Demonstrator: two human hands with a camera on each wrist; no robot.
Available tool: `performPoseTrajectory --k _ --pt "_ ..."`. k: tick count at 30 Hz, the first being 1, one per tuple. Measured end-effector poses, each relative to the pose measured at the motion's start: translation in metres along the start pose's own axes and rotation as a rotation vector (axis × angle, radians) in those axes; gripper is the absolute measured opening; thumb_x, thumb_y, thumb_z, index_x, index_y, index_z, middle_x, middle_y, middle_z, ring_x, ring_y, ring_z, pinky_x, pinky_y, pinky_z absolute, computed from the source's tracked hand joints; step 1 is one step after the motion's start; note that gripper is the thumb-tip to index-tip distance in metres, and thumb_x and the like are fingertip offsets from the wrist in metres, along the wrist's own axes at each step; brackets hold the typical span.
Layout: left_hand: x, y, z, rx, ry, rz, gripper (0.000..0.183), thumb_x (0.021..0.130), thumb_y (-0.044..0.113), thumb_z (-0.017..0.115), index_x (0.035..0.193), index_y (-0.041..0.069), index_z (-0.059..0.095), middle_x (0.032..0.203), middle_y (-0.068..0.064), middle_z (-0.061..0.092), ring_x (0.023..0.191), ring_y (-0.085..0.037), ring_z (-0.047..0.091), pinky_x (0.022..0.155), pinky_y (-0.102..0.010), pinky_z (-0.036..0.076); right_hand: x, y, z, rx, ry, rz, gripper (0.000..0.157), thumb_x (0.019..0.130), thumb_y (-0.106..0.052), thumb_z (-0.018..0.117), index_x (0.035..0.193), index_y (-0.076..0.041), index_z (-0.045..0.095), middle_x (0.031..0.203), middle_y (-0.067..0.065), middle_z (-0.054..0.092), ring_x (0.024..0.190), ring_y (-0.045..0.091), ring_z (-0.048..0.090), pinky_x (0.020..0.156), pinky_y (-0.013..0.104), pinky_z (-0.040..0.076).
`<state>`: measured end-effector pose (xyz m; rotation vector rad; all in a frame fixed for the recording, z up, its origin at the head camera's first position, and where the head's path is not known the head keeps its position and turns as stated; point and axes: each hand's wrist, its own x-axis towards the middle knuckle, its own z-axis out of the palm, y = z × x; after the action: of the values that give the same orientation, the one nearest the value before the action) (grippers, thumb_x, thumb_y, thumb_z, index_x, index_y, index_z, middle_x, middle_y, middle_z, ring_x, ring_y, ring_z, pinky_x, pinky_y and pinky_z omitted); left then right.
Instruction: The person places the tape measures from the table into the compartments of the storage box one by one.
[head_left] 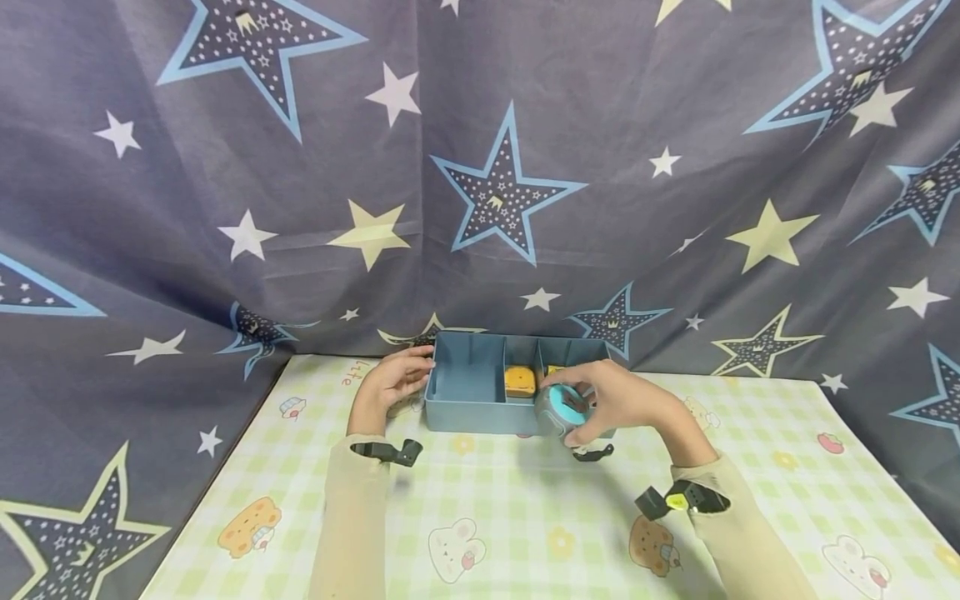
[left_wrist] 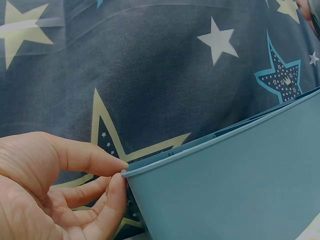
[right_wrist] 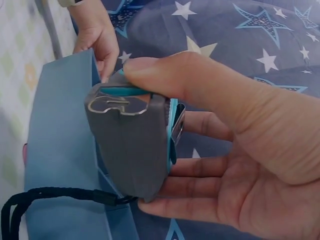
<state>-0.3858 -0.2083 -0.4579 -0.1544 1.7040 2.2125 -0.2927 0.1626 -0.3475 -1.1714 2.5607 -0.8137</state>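
A blue-grey divided storage box (head_left: 467,418) stands on the table near the curtain. My left hand (head_left: 392,382) is at its left end; in the left wrist view, the thumb and fingers pinch the box's rim corner (left_wrist: 131,172). In my right hand (head_left: 622,398) is a grey and turquoise tape measure (right_wrist: 131,145), held between thumb and fingers over the box's front right side. A metal end hook and a belt clip show on it. From its lower end hangs a black wrist strap (right_wrist: 65,193). The tape measure hides part of the right compartment.
A yellow block-like object (head_left: 520,381) lies in the box's middle compartment. Another bit of yellow (head_left: 554,369) shows in the right one. The left compartment's floor (head_left: 468,379) is bare. A star-patterned curtain (head_left: 637,250) hangs right behind. A green checked cloth (head_left: 517,500) covers the table.
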Motion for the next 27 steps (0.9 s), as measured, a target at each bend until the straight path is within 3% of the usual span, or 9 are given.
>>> performPoseTrajectory --k 7,15,27 --pt "0.0 0.0 0.001 0.012 0.002 0.004 0.059 0.099 -0.003 0.058 0.155 0.001 0.039 0.097 0.004 0.063 0.07 -0.004 0.062 0.069 -0.015 0.055 -0.002 -0.002 -0.008 0.046 0.044 -0.018 0.069 0.075 -0.025 0.092 0.136 -0.012 0.064 0.111 0.001 0.072 0.09 0.012 0.071 0.079 0.036 0.061" --pt "0.0 -0.002 0.0 0.018 0.0 0.005 0.059 0.1 -0.002 0.059 0.155 0.002 0.039 0.096 0.004 0.064 0.069 -0.003 0.062 0.068 -0.014 0.054 -0.003 -0.005 -0.013 0.077 0.085 0.015 0.077 0.074 -0.027 0.093 0.142 -0.011 0.06 0.119 0.001 0.071 0.102 0.018 0.069 0.09 0.038 0.06" --pt "0.0 -0.001 0.001 0.021 -0.007 0.01 0.059 0.1 -0.002 0.057 0.156 0.001 0.038 0.101 0.003 0.06 0.074 -0.005 0.061 0.069 -0.015 0.054 -0.001 -0.014 -0.02 0.091 0.15 -0.011 0.078 0.073 -0.023 0.094 0.142 -0.009 0.06 0.12 0.007 0.072 0.101 0.022 0.07 0.088 0.037 0.06"
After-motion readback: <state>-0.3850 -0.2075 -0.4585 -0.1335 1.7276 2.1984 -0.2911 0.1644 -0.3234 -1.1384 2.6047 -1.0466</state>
